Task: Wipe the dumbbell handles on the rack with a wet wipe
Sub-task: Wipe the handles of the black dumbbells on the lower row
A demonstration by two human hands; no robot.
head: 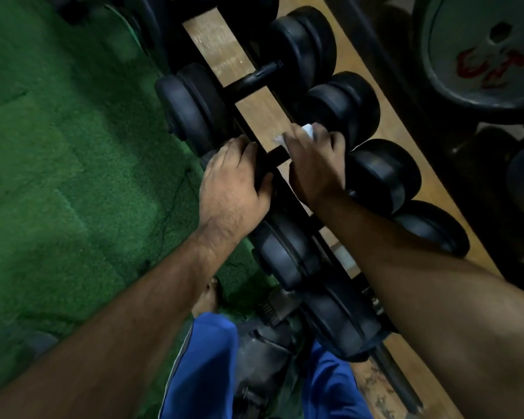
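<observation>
Your right hand (315,155) is wrapped around the handle (277,154) of a dumbbell midway along the rack (254,107), with the wet wipe (307,130) bunched under the fingers and showing white above the knuckles. Your left hand (236,179) grips the near weight head of the same dumbbell, apparently to steady it. This handle is judged to be in progress. The pictures give no sign which handles are already clean. The neighbouring dumbbell handle (256,78) further along the rack lies bare, and those nearer you are mostly hidden under your forearms, so treat several as remaining.
</observation>
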